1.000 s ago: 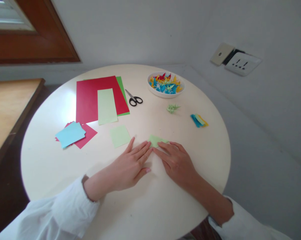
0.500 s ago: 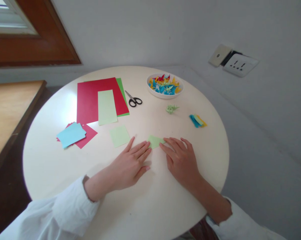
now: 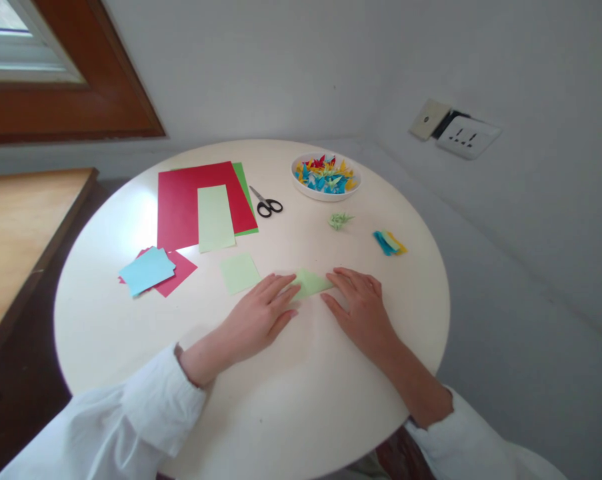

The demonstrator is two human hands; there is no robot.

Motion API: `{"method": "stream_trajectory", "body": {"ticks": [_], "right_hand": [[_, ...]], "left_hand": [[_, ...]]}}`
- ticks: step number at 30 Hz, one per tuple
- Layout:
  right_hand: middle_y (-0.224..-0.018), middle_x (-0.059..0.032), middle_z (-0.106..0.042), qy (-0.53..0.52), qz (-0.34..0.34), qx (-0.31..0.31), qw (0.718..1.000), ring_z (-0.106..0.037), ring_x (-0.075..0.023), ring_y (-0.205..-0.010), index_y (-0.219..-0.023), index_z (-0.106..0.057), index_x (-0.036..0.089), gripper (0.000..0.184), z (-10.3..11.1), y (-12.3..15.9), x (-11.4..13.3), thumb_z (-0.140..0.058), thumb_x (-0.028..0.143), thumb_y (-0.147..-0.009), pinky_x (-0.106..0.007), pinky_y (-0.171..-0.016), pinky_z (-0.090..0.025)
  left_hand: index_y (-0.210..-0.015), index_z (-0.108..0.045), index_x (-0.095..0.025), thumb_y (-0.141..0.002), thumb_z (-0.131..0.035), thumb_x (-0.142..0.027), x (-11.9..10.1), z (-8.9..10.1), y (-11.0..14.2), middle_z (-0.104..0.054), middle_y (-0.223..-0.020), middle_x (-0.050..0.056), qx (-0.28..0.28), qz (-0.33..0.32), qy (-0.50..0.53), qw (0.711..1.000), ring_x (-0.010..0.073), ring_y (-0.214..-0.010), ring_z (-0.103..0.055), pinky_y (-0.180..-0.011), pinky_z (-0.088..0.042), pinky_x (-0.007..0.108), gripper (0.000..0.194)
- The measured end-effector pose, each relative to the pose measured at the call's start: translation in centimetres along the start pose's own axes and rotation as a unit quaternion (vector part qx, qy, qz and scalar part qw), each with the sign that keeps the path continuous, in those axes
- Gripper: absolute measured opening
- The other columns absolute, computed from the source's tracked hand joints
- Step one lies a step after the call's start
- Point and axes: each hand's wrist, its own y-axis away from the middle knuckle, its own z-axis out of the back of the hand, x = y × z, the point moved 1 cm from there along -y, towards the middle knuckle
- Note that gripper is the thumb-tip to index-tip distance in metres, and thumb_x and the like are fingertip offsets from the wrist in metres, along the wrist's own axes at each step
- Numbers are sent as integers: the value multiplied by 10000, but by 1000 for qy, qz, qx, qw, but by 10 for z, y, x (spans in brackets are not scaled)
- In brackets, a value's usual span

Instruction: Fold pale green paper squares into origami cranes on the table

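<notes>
A folded piece of light green paper [image 3: 311,284] lies flat on the table between my hands. My left hand [image 3: 261,312] rests its fingertips on the paper's left end, fingers stretched and thumb apart. At the right end, the fingertips of my right hand [image 3: 361,312] touch the paper, its thumb held away from the fingers. Both ends of the paper are partly hidden under the fingers. Just beyond my left hand lies a light green paper square [image 3: 240,273]. Farther off sits a small cluster of light green folded paper [image 3: 339,221].
Large red sheets [image 3: 178,207] and a light green strip [image 3: 216,219] lie at the back left, with scissors [image 3: 266,203] beside them. Blue cards [image 3: 148,270] overlap red paper at left. A white dish [image 3: 325,196] holds colourful paper cranes. Small folded strips [image 3: 389,243] lie at right.
The fingers of my left hand have drawn closer together and its thumb has shifted. My right thumb has moved back off the paper. The view has shifted slightly.
</notes>
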Motion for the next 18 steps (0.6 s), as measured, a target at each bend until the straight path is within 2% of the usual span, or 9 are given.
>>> {"method": "stream_trajectory", "body": {"ticks": [3,8,15,18], "right_hand": [[-1094,-107,-646,-11,-5,-1,1000,-582,-229,-1025,-995,-599,188,198,-2,0,-1,-498,299,-866,-408,-881,-353],[-1066,-99,-653,-26,-2,-1,1000,-591,-217,-1004,-948,-598,181,134,-1,0,1,-524,236,-850,-398,-880,-330],[-1032,-84,-662,-33,23,-11,999,-591,-204,-986,-924,-600,193,129,-1,0,1,-491,230,-866,-382,-875,-322],[-1022,-83,-662,-43,42,-16,998,-589,-199,-993,-930,-601,192,138,0,0,1,-477,207,-870,-374,-866,-331]], "left_hand": [[-1167,-535,-158,-881,-464,-309,3,-3,-3,-597,-1161,134,-40,61,3,997,245,-1098,-547,-911,-477,411,332],[-1115,-551,-149,-786,-617,-307,5,-10,-7,-585,-1130,126,-53,142,-6,988,274,-1062,-539,-910,-437,446,370],[-1034,-579,-187,-783,-617,-213,-2,-16,-12,-578,-1111,91,-59,162,0,985,244,-1050,-524,-913,-374,430,255],[-1081,-548,-192,-784,-605,-183,-5,-15,-13,-576,-1123,88,-63,163,8,985,236,-1059,-511,-906,-362,420,302]]}}
